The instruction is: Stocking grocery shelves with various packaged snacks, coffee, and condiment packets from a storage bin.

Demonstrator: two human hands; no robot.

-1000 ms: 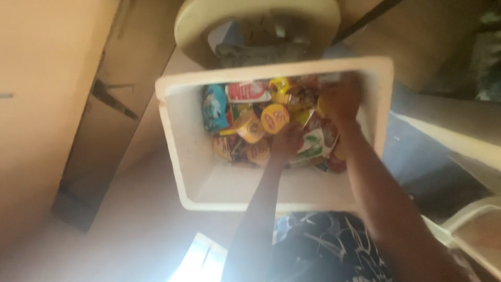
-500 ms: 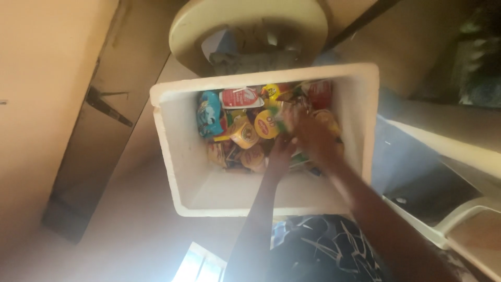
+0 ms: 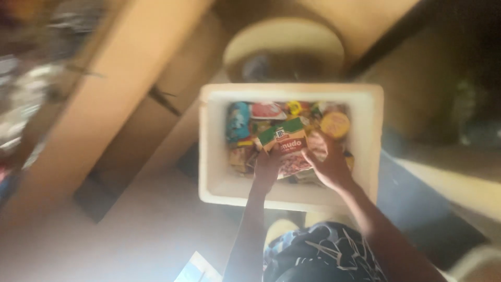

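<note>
The packet (image 3: pixel 288 149), flat with a green top band and a red lower panel, is held at centre frame, just above the heap of goods in the white foam box (image 3: pixel 211 136). It is tilted, its top edge toward the upper left of the frame.

The left hand (image 3: pixel 266 166) is closed on the packet's lower left corner. The right hand (image 3: pixel 327 161) is curled on its right edge, fingers (image 3: pixel 319 147) spread over the face. Both hands are thus grasping the same packet; the picture is blurred, so exact finger placement cannot be told.

A yellow round lid (image 3: pixel 335 124) lies just beside the right hand, toward the upper right of the box. A blue pouch (image 3: pixel 238 121) lies against the left wall, and a red-and-white pack (image 3: pixel 267 110) sits near the far wall.

Judgement on handling: a thin packet like this is best gripped by its edges, kept flat rather than creased, and lifted clear of neighbouring items so none are dragged out. The loose heap looks likely to shift if the packet is pulled sideways.

Beyond the box, a round pale object (image 3: pixel 284 47) is seen at upper centre; its kind cannot be told.
</note>
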